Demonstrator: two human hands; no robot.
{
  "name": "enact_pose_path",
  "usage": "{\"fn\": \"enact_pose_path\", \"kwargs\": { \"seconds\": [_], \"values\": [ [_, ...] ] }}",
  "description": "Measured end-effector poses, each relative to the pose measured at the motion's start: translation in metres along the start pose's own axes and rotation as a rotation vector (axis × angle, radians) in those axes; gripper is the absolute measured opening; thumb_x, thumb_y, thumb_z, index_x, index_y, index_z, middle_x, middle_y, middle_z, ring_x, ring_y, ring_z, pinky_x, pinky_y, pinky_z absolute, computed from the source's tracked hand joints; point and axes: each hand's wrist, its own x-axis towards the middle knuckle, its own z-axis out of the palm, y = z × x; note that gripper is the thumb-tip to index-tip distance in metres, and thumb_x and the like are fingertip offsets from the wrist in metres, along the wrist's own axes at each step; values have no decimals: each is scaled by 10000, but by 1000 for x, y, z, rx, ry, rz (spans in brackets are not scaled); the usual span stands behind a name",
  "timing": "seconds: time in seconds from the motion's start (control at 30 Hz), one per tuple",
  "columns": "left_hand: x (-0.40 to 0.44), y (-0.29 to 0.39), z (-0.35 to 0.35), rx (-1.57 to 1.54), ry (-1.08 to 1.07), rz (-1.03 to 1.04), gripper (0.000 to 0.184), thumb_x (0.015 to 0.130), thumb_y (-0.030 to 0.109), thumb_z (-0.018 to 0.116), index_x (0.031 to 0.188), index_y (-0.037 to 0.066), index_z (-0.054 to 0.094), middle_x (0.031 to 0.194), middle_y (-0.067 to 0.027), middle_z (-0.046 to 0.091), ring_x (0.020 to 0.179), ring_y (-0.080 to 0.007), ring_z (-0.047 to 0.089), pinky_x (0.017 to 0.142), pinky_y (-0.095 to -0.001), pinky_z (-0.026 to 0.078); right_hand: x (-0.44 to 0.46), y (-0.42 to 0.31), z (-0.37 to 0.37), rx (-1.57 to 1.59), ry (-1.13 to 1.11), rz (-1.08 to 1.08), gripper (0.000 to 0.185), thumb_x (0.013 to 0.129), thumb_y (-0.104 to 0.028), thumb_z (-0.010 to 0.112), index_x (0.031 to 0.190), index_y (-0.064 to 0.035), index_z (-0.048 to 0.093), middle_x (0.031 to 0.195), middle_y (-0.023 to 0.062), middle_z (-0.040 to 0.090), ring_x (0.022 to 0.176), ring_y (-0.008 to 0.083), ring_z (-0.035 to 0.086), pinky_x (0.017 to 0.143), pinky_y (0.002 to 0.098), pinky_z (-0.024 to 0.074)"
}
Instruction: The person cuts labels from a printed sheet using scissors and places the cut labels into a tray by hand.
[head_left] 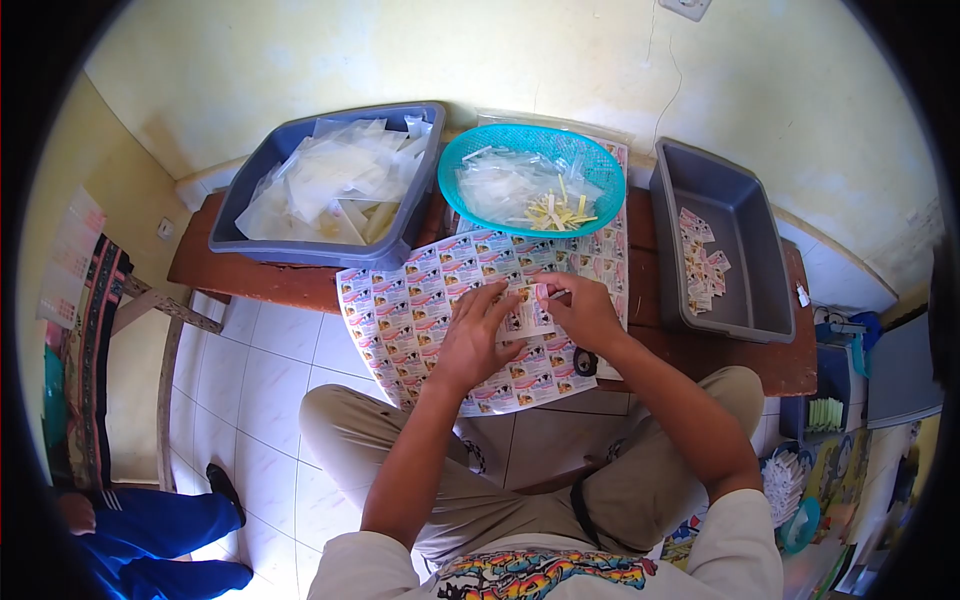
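On the bench a large sheet printed with rows of small labels (420,345) is spread beneath both hands. My left hand (475,335) rests on it with fingers stretched out, at the left edge of a small clear packet with printed labels (518,318). My right hand (585,312) is closed in a pinch at the packet's upper right, where a pinkish strip shows between thumb and finger. The packet's exact edges blend into the print below. Beside my right wrist lies a small black ring-shaped thing (585,362).
Behind the sheet stand a grey tub (225,225) of clear plastic bags and a teal basket (450,195) with clear packets and yellow strips. A grey tub (745,260) holding small printed packets is at right. Another person's blue-trousered leg (150,525) shows lower left.
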Motion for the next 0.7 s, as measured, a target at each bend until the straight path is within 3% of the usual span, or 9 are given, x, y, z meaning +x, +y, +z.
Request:
{"fn": "enact_pose_path", "kwargs": {
  "seconds": [0.17,0.27,0.37,0.43,0.7],
  "values": [
    [24,9,-19,-23,-5,66,719,717,147,964,1373,102,673,1463,-165,628,1361,-402,588,1152,-519,475,4,-5,-22,147,-9,48,426,990,-75,767,1412,-71,710,1091,90,767,898,128,731,795,295,608],
    [42,22,-34,-27,3,117,685,721,160,968,1340,99,680,1452,-159,637,1353,-399,596,1142,-518,480,4,-15,-36,163,79,2,469,981,-124,783,1436,-76,682,1108,126,792,893,169,776,778,326,622],
    [64,34,-48,8,0,184,646,726,172,968,1306,96,692,1445,-156,644,1341,-397,608,1136,-509,485,1,-37,-58,219,91,105,535,977,-110,784,1489,-68,633,1125,130,795,876,161,776,758,318,619],
    [78,43,-56,25,-3,232,625,731,178,967,1289,94,700,1441,-157,648,1335,-396,614,1132,-502,489,-1,-48,-72,283,59,123,593,981,-82,786,1535,-31,581,1124,128,770,885,104,731,733,263,595],
    [114,59,-53,2,-53,286,502,760,161,945,1211,84,740,1430,-170,666,1326,-396,635,1105,-493,536,0,-29,-98,237,160,62,580,952,-99,817,1496,-44,621,1100,150,809,887,143,777,713,294,616]
  ]
}}
